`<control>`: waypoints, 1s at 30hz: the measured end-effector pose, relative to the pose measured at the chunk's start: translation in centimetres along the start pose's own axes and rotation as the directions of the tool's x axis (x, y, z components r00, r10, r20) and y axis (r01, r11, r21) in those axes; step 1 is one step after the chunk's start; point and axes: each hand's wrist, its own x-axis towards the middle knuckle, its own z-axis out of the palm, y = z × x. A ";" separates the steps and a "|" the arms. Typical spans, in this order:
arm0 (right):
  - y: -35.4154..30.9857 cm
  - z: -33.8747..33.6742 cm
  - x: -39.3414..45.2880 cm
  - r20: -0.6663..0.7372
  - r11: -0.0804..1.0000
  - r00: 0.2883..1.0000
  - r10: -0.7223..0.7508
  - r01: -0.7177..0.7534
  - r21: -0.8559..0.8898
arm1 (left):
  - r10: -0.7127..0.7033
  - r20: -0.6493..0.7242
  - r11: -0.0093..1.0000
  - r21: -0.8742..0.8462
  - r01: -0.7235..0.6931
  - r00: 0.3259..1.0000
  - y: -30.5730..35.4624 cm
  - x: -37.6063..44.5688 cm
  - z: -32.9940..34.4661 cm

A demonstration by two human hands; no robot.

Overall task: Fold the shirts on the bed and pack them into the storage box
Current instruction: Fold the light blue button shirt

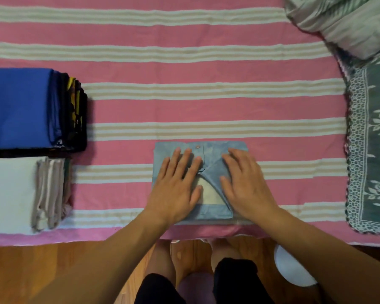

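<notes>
A light blue shirt point(211, 150) lies folded into a small rectangle near the front edge of the bed, collar side up with a button showing. My left hand point(178, 183) lies flat on its left half, fingers straight and spread. On the shirt's right half my right hand point(245, 183) presses down flat too. At the left edge sit two stacks of folded shirts: a far one topped with a blue shirt point(18, 106) and a near one topped with a white shirt point(9, 194). No storage box is in view.
The bed carries a pink sheet with pale stripes point(184, 102). A green floral cloth point(373, 145) and a pillow point(347, 20) lie at the right. Below the bed edge are the wooden floor point(53, 255), my knees, and a white round object point(290, 270).
</notes>
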 end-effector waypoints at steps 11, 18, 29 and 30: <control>1.6 8.3 -4.7 0.355 0.973 0.935 0.018 0.065 -0.220 | -0.024 0.122 1.000 0.021 0.021 0.992 0.7 -2.9 6.6; 2.3 2.3 -2.8 -0.045 0.857 0.883 0.468 -0.441 0.267 | -0.693 0.028 0.511 -0.685 0.519 0.720 -1.8 -2.7 0.6; 1.1 2.6 -3.7 0.381 0.214 0.420 0.823 -0.852 0.477 | -0.735 0.368 0.282 -0.598 0.750 0.569 -1.9 -4.5 0.4; 1.2 3.0 -4.1 0.401 0.183 0.411 0.819 -0.848 0.497 | -0.718 0.417 0.241 -0.602 0.761 0.557 -1.9 -4.6 0.3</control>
